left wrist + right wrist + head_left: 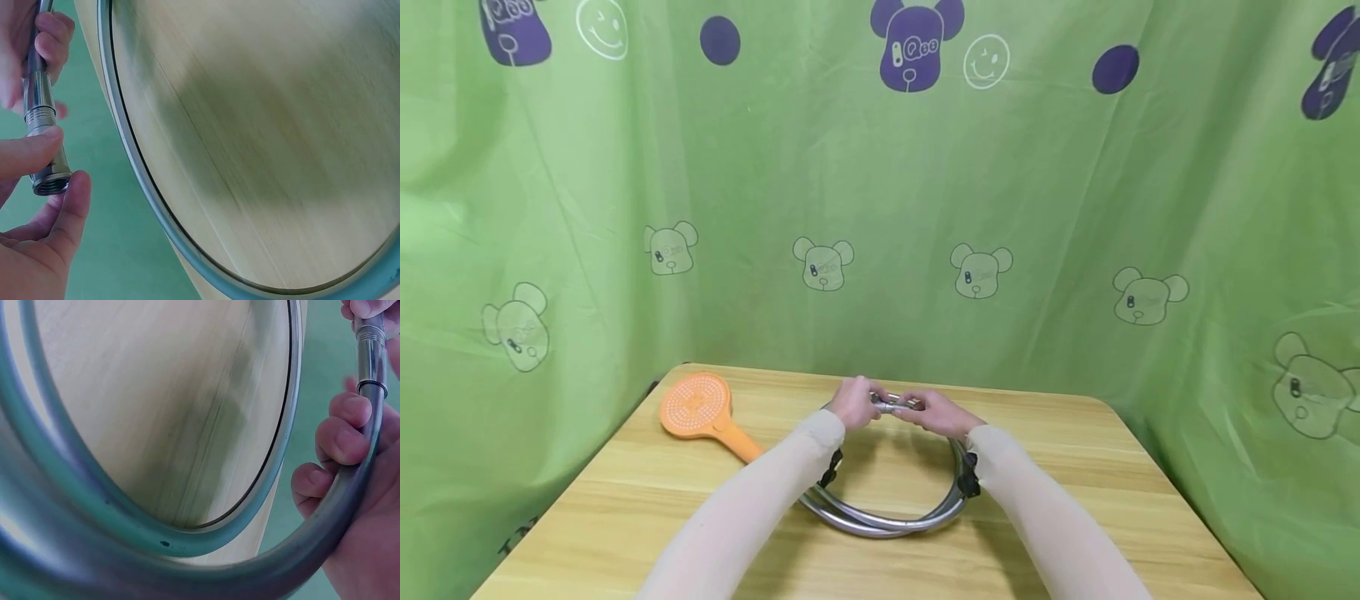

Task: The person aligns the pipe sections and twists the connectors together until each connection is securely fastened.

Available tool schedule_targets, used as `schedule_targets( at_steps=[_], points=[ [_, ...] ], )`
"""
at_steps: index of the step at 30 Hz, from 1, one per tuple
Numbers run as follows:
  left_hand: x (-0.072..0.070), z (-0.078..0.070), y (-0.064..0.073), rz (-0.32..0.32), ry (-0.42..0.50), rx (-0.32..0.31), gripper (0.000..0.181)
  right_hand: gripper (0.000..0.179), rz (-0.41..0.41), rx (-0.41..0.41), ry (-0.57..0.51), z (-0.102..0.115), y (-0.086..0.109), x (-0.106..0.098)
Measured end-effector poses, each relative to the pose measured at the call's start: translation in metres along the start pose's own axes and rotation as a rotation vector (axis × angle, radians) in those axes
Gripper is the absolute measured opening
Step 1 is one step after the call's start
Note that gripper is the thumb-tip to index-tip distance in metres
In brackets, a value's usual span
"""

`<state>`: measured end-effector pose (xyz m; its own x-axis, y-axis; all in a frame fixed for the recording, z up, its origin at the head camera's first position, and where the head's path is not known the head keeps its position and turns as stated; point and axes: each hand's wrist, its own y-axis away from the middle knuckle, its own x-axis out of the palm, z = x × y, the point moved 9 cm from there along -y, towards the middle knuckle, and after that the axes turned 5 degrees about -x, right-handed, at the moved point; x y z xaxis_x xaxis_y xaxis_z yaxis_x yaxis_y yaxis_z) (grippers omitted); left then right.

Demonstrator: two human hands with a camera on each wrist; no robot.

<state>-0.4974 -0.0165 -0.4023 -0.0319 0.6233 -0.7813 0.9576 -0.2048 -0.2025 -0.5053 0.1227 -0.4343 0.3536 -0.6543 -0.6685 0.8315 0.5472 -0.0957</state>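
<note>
A coiled silver shower hose point(880, 527) forms a loop over the table, beneath my forearms. At the loop's far side, my left hand point(853, 402) pinches a metal connector nut point(55, 167) between thumb and fingers. The nut's open, threaded mouth faces away from the hose in the left wrist view. Screw threads show between it and the hose's metal end sleeve point(371, 362). My right hand point(936, 414) curls its fingers round the hose just behind that sleeve. An orange shower head point(696, 404) lies face up at the left, its handle partly hidden by my left arm.
The wooden table point(1075, 492) has its far edge just beyond my hands. A green curtain point(895, 183) with bear prints hangs behind it and along both sides. Dark straps point(968, 475) sit on both wrists.
</note>
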Motion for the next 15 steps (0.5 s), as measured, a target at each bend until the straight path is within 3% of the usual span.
schedule_targets(
  at_steps=[7,15],
  points=[
    [-0.0016,0.0019,0.0005,0.007,0.019,-0.014,0.033,0.018,-0.014,-0.023,-0.045,0.0034,0.0001,0.0019],
    [-0.0032,-0.0004,0.0011,0.013,0.022,-0.018,0.034,0.024,0.009,-0.046,0.038,0.0013,-0.0024,-0.0015]
  ],
)
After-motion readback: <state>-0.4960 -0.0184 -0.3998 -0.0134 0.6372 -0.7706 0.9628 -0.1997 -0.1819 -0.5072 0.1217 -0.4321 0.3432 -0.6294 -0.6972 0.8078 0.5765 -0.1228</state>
